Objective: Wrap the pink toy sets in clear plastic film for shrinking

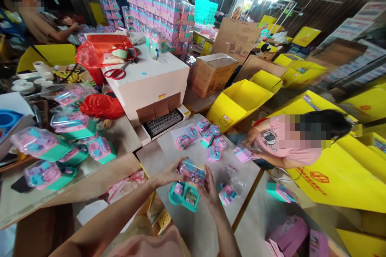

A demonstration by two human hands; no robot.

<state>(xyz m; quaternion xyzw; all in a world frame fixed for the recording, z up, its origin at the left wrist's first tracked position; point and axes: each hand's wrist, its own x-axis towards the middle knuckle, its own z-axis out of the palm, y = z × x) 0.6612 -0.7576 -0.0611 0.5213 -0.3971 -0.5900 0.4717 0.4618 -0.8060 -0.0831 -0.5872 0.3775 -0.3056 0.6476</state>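
My left hand point(173, 170) and my right hand point(208, 184) both grip a small wrapped toy box point(193, 172), pink and blue with printed figures. The left fingers close round its left end, and the right fingers hold its right end. Just below it in view is a teal tray point(194, 204) with compartments, a pink piece and a round printed piece inside. To the right of my right hand lies another toy box point(227, 194) in pink and teal, beside crumpled clear plastic point(237, 178). Several similar boxes point(207, 138) are scattered farther up the table point(165, 150).
A white machine point(147, 84) with a dark conveyor point(164, 122) stands ahead. On the left bench are several packed toy sets point(48, 174). A person in a pink shirt point(280, 140) sits at right, handling a pink pack point(243, 153), near yellow bins point(241, 96). Another person point(42, 22) works at far left.
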